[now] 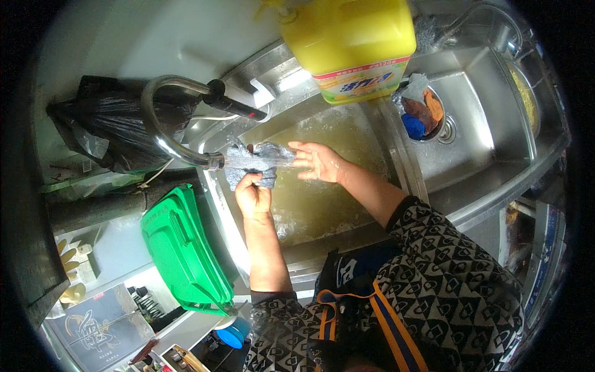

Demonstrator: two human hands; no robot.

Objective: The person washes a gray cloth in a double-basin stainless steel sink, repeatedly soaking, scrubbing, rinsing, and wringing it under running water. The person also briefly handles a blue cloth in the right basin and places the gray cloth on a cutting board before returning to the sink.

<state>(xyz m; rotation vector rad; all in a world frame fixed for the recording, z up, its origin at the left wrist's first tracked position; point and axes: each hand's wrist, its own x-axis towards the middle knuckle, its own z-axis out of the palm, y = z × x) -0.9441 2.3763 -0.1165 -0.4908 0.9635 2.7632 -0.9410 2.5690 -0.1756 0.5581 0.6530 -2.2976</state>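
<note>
My left hand [253, 195] grips a wet grey cloth [265, 179] beneath the spout of a curved metal faucet [179, 151]. Water streams from the faucet across the cloth. Just right of the cloth, my right hand [318, 162] has its fingers spread in the spray and holds nothing. Both hands are over a stainless steel sink basin [402, 162] that contains cloudy yellowish water [320, 204].
A large yellow detergent jug [353, 42] stands behind the basin. The second sink basin [469, 111] holds a container with blue, orange and brown items. At the left are a black plastic bag [116, 125] and a green bin lid [183, 246].
</note>
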